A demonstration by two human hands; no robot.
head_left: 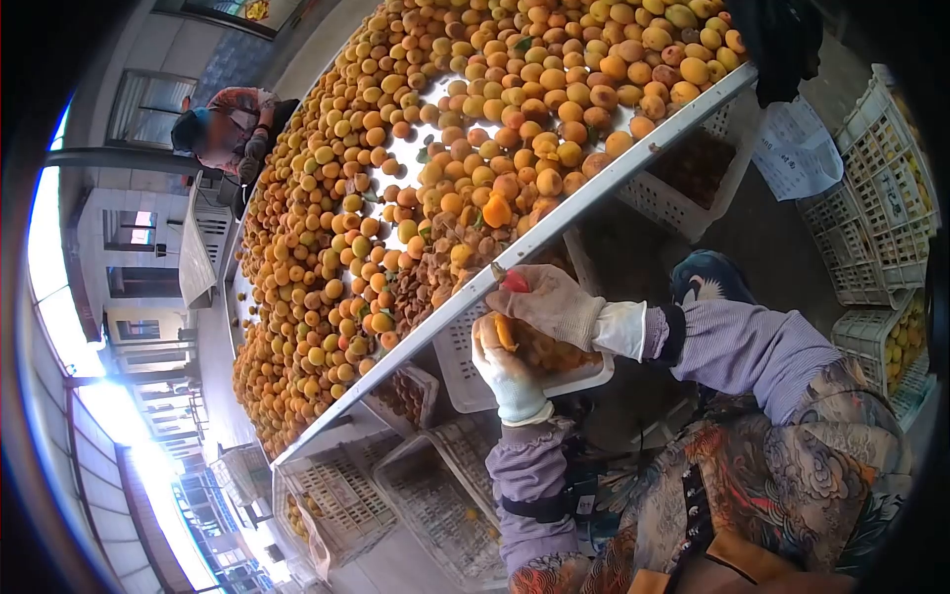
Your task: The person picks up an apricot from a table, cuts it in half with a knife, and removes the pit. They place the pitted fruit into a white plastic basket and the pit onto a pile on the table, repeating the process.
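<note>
My left hand (508, 372), in a pale glove, is closed around an orange piece of fruit (507, 333). Just above it in the picture, my right hand (556, 305), also gloved, grips a small red-handled tool (515, 281), its tip near the table's metal rim (614, 176). Both hands are close together at this rim, over a white crate (473, 381) holding orange fruit pieces (554, 354). Beyond the rim, many apricot-like fruits (534, 109) cover the table. A heap of brown pits or scraps (426, 287) lies near my hands.
A person (230, 134) in a cap is at the table's far side. More crates stand below and beside the table, some with fruit (336, 495), (876, 188). A paper sheet (797, 150) hangs near a dark cloth (782, 45) at the table's corner.
</note>
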